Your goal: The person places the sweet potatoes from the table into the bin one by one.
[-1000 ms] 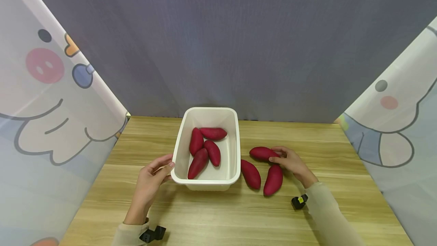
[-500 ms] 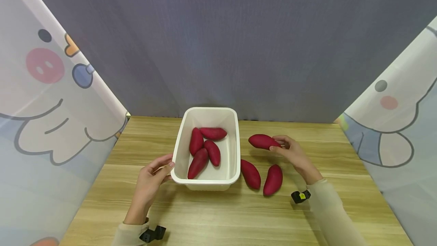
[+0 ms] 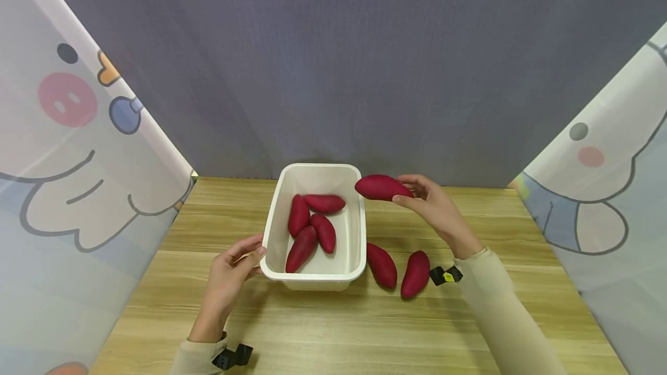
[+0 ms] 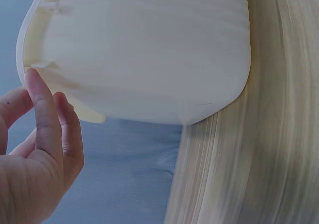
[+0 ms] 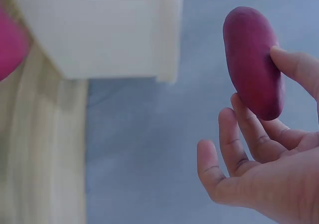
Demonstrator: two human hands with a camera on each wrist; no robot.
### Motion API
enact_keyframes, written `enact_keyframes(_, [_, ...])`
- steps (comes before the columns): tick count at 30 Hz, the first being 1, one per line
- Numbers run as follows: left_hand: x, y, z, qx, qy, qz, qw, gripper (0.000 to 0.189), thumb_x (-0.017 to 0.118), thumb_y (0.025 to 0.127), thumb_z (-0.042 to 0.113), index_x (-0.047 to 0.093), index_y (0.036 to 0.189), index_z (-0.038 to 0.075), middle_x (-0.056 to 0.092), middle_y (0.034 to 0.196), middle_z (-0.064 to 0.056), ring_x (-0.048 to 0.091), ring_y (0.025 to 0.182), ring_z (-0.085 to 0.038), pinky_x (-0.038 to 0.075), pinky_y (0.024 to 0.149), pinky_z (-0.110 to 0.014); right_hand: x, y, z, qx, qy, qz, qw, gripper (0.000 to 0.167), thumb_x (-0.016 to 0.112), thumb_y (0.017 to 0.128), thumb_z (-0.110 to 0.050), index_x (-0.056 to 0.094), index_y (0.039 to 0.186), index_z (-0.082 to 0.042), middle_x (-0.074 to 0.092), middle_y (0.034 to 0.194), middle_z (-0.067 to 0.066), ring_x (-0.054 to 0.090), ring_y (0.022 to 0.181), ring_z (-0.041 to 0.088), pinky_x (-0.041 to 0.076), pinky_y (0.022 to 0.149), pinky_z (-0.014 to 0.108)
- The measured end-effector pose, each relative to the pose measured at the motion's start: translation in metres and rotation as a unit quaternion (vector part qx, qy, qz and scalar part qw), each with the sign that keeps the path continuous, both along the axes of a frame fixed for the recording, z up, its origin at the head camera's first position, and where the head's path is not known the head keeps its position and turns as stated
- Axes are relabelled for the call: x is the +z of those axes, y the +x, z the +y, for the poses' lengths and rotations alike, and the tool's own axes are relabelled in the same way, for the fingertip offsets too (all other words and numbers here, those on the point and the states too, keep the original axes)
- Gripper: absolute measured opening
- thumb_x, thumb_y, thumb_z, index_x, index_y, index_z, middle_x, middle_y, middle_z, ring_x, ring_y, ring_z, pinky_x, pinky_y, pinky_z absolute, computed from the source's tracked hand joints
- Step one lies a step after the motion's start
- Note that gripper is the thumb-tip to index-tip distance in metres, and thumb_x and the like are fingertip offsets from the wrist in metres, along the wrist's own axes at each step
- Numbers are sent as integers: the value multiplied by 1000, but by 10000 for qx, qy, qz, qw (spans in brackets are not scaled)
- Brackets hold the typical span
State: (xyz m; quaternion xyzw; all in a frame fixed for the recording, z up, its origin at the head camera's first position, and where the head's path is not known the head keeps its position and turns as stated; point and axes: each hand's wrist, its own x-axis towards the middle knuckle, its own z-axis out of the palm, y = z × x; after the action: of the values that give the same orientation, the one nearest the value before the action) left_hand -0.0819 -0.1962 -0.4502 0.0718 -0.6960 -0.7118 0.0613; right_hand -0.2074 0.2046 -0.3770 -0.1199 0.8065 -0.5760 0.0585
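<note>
My right hand (image 3: 436, 213) pinches a red sweet potato (image 3: 382, 188) between thumb and fingers. It hangs above the table, its left tip by the right rim of a white plastic bin (image 3: 356, 276). In the right wrist view the same sweet potato (image 5: 251, 59) shows, while the outer fingers (image 5: 208, 167) stay off it. At the bin's near left corner my left hand (image 3: 231, 276) holds the rim; the left wrist view shows fingertips against the rim of the bin (image 4: 149, 50). Several sweet potatoes, one of them this dark red one (image 3: 302, 249), lie inside.
Two more sweet potatoes lie on the wooden table (image 3: 333, 334) right of the bin: one close to its wall (image 3: 382, 266), another farther right (image 3: 416, 274). A grey curtain (image 3: 333, 74) rises behind the table's far edge. Printed cloth panels (image 3: 604, 190) flank both sides.
My right hand has lifted the sweet potato off the table and carried it up and leftward to the bin's rim. The left hand and the bin have stayed in place.
</note>
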Motion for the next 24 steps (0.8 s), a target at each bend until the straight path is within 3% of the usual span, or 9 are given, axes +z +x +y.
enact_keyframes(7, [0,0,0,23,5,-11,10000,40,73,94,12,63,128,-6,68,107,-6,68,91,-16,61,73,-31,27,-10,-40,294,-232,254,9990,51,80,88,-24,61,132,-8,64,118,10,57,104,26,51,84,32])
enact_keyframes(12, [1,0,0,9,-23,-37,10000,40,73,94,13,64,128,-5,67,108,-7,68,92,-17,61,74,-30,39,-20,-68,532,-345,228,9977,49,81,87,-23,63,130,-9,65,116,9,58,102,27,52,86,38])
enact_keyframes(16, [1,1,0,-15,-21,-6,10000,40,73,94,13,63,128,-5,67,108,-7,68,93,-17,61,74,-31,42,-32,-89,704,-235,227,9970,50,81,87,-25,62,130,-10,64,119,7,58,103,27,51,87,41])
enact_keyframes(24, [0,0,0,-11,10,12,10000,40,73,93,11,63,128,-7,68,108,-6,68,91,-17,61,73,-31,36,-53,-131,593,-26,65,9982,49,80,87,-22,63,131,-9,61,123,2,53,108,23,50,89,39])
